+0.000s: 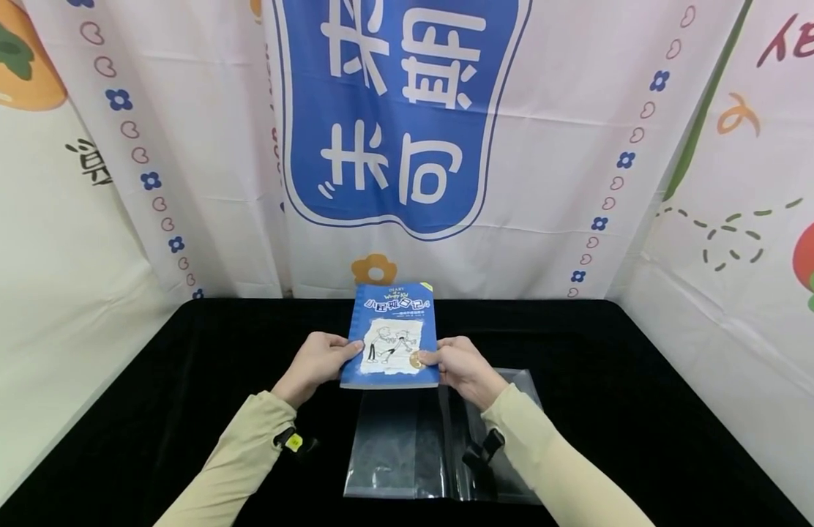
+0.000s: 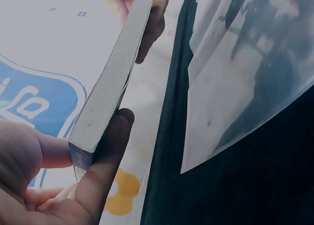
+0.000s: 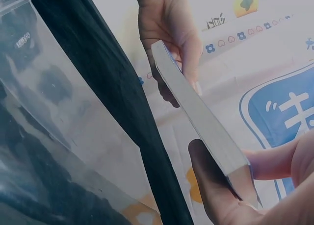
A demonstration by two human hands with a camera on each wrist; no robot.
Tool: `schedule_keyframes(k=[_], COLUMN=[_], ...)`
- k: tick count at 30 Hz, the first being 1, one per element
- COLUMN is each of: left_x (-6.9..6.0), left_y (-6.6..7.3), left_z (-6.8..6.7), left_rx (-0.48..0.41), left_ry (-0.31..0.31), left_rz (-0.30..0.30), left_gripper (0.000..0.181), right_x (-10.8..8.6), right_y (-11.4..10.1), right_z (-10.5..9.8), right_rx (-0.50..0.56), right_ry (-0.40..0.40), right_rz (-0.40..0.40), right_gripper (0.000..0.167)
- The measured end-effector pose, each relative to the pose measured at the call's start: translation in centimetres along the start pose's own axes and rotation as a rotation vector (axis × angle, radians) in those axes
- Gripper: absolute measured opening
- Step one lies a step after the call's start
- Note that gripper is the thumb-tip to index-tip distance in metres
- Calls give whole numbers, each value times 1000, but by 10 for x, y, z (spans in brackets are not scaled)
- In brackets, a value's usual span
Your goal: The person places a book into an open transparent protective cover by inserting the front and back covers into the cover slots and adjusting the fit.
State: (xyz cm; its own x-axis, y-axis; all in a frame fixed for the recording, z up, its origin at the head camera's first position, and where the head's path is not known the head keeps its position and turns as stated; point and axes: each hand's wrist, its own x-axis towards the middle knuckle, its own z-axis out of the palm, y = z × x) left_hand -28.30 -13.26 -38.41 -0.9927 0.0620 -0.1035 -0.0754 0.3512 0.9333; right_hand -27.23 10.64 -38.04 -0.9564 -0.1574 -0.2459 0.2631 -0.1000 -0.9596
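Note:
A blue book with a white picture panel is held up, cover toward the head camera, above a clear plastic cover on the table. The left hand grips its left edge, thumb on the front. On the right edge, the right hand pinches it with the thumb on the front and fingers behind. Both wrist views show the closed page block edge-on between thumb and fingers. The plastic is glossy and see-through, and the right forearm hides part of it.
Black cloth covers the table. Behind it and at both sides hang white printed curtains, with a large blue sign panel at the centre. Each wrist carries a strapped device, the left one with a yellow tag.

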Motion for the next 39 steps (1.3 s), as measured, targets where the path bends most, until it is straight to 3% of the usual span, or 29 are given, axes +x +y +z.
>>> schedule_keyframes(k=[15, 31, 39], left_x=[-7, -19, -26], left_y=[3, 7, 12], left_z=[10, 27, 35], left_rx=[-13, -57, -64], left_ry=[1, -46, -81], left_rz=[29, 32, 71], left_gripper=[29, 25, 24], right_x=[-10, -23, -31], right_y=[2, 7, 7], right_z=[-12, -30, -41], right_rx=[-24, -54, -65], right_ry=[-12, -4, -10], right_rz=[-21, -25, -32], right_gripper=[23, 20, 23])
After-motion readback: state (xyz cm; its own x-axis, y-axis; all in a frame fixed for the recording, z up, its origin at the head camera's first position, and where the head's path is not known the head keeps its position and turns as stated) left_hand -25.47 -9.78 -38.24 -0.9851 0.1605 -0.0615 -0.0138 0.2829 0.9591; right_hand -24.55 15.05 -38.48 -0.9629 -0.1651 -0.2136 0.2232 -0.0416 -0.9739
